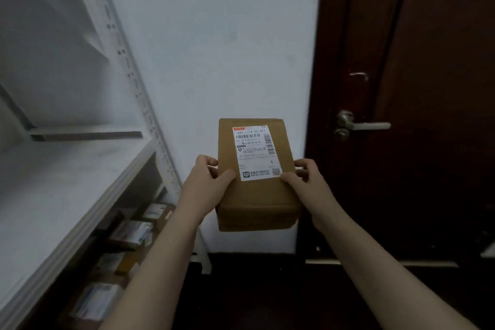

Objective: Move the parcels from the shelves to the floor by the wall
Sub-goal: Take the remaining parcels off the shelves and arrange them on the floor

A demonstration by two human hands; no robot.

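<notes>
You hold the brown cardboard parcel with white label (257, 174) | left hand (207, 182) grips left edge | right hand (305, 179) grips right edge | before the white wall (214, 48)

Parcel (257, 195): centre, btwn left hand (209, 185) & right hand (308, 181), before wall (214, 48). Shelf unit (67, 182) left w/ more parcels (131, 233) on lower tier. Door (428, 61) right.

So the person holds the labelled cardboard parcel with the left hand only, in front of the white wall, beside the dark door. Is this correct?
Not the left hand only: the head view shows the left hand and the right hand both gripping the parcel, one at each side edge. The rest is correct: white wall behind, dark door beside it.
</notes>
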